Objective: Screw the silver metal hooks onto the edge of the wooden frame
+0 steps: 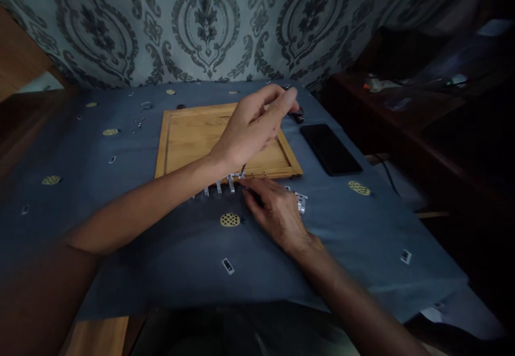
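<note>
My left hand (253,125) hovers over the right part of a wooden tray (185,141), fingers pinched together near a small dark object (296,113) at the tray's far right corner; I cannot tell whether it grips anything. My right hand (273,208) rests palm down on the blue cloth (120,238) just in front of the tray's near edge, its fingers on a small dark item. A row of small metal pieces (219,186) lies along the tray's near edge, and another metal piece (301,200) sits beside my right hand.
A black phone (330,148) lies right of the tray. Small metal bits (139,123) are scattered at the back left of the cloth. A patterned wall stands behind the table. A dark wooden shelf (402,104) with small items is at right.
</note>
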